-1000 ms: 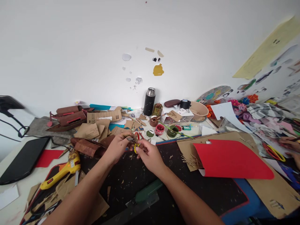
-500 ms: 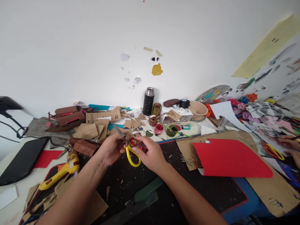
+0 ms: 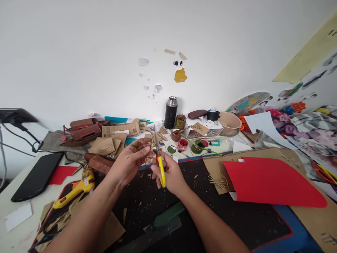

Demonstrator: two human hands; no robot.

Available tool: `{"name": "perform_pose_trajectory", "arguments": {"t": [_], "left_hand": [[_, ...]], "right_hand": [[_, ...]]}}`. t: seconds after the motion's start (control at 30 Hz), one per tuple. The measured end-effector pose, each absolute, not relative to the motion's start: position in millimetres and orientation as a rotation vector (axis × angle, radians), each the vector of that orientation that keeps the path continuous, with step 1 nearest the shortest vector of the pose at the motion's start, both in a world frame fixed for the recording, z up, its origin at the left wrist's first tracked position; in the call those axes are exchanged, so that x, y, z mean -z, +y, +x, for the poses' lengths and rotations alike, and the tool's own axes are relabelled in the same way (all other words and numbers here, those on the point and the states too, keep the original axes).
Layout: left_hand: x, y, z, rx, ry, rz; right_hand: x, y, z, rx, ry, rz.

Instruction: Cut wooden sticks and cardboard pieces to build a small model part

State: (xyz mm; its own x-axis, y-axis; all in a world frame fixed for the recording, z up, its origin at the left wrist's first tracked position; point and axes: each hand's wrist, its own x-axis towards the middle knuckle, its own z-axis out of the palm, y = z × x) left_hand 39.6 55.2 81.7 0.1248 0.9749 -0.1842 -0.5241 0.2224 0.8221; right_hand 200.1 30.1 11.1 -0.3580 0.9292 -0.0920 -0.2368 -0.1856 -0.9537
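My right hand [image 3: 170,173] grips yellow-and-red-handled scissors [image 3: 159,160] with the blades pointing up and away from me. My left hand [image 3: 129,160] is just to the left of the blades, its fingers curled and pinched on a thin stick-like piece that I cannot name. Both hands hover over a black cutting mat [image 3: 200,207] littered with small scraps.
A yellow glue gun [image 3: 75,189] lies at the left. Cardboard pieces [image 3: 105,144] and brown model boats [image 3: 81,131] sit behind. Paint pots [image 3: 182,144], a black flask [image 3: 170,113] and a bowl [image 3: 228,122] stand at the back. Red paper [image 3: 268,181] on cardboard lies right, a black tablet [image 3: 37,175] far left.
My right hand has turned the scissors so the blades point upward instead of leftward. My left hand has let go of the scissors and lifted slightly. The view shifted right.
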Motion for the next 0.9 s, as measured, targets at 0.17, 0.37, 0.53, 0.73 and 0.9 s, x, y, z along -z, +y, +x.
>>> {"name": "perform_pose_trajectory", "arguments": {"t": [0.17,0.37,0.53,0.73,0.9], "left_hand": [[-72.7,62.4,36.7,-1.319,0.899,0.626],[-57.1,68.5,39.9,-1.349,0.952,0.644],[-52.4,69.9,40.6,-1.345,0.959,0.744],[-51.2,67.8,40.0,-1.323,0.985,0.832],[-51.5,65.9,41.7,-1.371,0.965,0.871]], "right_hand": [[-11.6,36.3,223.3,-1.695,-1.109,-0.886],[-9.2,37.4,228.4,-1.726,-1.083,-0.836],[-10.6,33.6,226.6,-1.763,-1.072,-0.787],[-10.1,34.1,228.9,-1.776,-1.124,-0.726],[-13.5,32.0,229.5,-1.796,-1.200,-0.692]]}}
